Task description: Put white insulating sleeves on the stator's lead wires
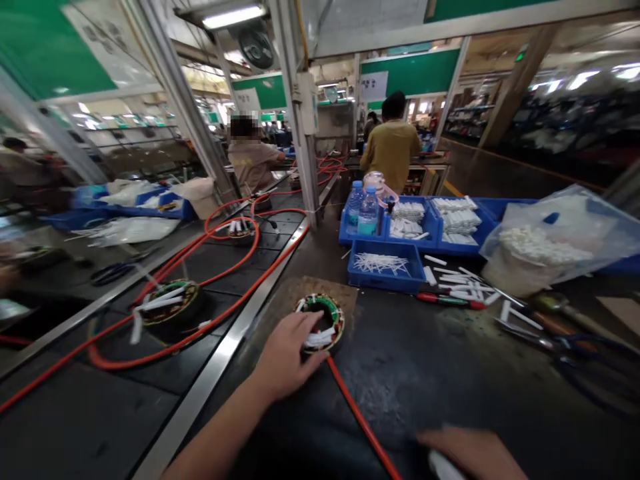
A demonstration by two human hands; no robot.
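My left hand [287,353] reaches across the dark worktable and rests its fingers on the near edge of a round motor stator [324,321] with green windings and white sleeves; the fingers curl around its rim. An orange cable [361,420] runs from the stator toward me. My right hand [475,453] sits at the bottom edge, blurred, closed around a white tube-like piece [443,465] that I cannot name.
A conveyor [150,347] on the left carries more stators [170,301] with orange cable loops. Blue bins [385,265] with white sleeves, water bottles [369,211], a plastic bag [545,243], pliers and scissors [565,333] lie ahead and right. Other workers stand further along the line.
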